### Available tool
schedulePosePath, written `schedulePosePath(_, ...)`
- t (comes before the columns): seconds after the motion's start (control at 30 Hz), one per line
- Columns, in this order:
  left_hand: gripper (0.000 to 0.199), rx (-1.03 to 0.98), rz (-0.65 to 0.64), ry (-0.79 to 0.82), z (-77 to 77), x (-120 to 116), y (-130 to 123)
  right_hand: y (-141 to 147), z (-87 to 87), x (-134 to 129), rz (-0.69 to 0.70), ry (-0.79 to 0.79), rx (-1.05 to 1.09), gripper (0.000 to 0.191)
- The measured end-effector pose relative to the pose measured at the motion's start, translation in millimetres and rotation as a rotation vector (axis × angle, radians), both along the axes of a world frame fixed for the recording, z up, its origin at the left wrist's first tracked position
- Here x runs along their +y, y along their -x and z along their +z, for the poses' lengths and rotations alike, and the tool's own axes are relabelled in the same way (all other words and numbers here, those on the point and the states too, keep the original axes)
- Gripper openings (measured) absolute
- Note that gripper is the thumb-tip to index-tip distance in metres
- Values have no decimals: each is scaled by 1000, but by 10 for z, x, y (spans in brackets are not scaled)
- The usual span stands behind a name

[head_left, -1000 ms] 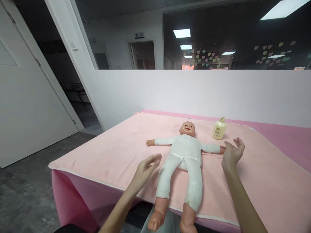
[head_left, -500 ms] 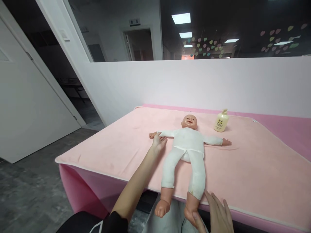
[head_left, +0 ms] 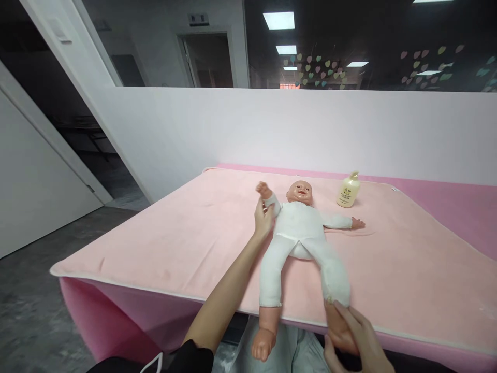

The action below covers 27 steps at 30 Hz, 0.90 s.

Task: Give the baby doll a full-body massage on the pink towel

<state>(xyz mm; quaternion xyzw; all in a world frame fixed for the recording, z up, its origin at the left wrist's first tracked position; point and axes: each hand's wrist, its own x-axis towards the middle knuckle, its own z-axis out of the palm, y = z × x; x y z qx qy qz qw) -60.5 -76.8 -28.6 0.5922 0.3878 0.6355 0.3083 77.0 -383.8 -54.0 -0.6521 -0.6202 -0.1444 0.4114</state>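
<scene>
A baby doll [head_left: 298,223] with a white cloth body lies on its back on a pink blanket [head_left: 186,228], its lower legs hanging past the near edge. My left hand [head_left: 264,217] is closed around the doll's arm on the left, which is bent up with its small hand raised. My right hand [head_left: 359,331] grips the doll's lower leg on the right, around the ankle. That foot is largely covered by my fingers. The doll's other leg rests straight, its bare foot over the edge.
A pale yellow pump bottle [head_left: 348,190] stands on the blanket beyond the doll's outstretched arm. Behind the table rises a white wall [head_left: 295,129] with a window above it. A white door [head_left: 42,171] is at the left.
My left hand has lifted the doll's arm up and inward from lying flat. My right hand has closed on the ankle, and that leg has swung outward to the right. The view shifted slightly.
</scene>
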Motion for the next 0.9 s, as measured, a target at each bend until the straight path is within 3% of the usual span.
schedulePosePath(0.1, 43, 555, 25, -214, 55, -95, -57, -179, 342, 151, 101, 40, -121, 47)
schedulePosePath(0.17, 45, 814, 36, -322, 73, -130, -71, -241, 522, 356, 89, 72, -165, 49)
schedulePosePath(0.23, 45, 925, 41, -372, 77, -139, -66, -261, 618, 630, 88, 123, -177, 50)
schedulePosePath(0.33, 45, 964, 37, -377, 74, -137, -46, -250, 621, 1042, 81, 172, -146, 51)
schedulePosePath(0.43, 46, 939, 16, -351, 75, -149, -34, -225, 582, 1214, 90, 163, -75, 51)
schedulePosePath(0.5, 46, 845, 6, -295, 75, -157, -27, -211, 564, 1111, 107, 134, -28, 52)
schedulePosePath(0.6, 41, 562, 21, -139, 66, -125, -1, -198, 491, 702, 108, 126, 26, 51)
schedulePosePath(0.77, 18, 57, 59, 197, 37, 46, 121, -198, 160, -9, 101, 257, 46, 46)
schedulePosePath(0.83, 16, -58, 87, 286, 33, 93, 166, -205, 79, -144, 115, 279, 61, 43)
schedulePosePath(0.9, 15, -64, 101, 295, 40, 90, 176, -205, 105, -173, 77, 231, 94, 39)
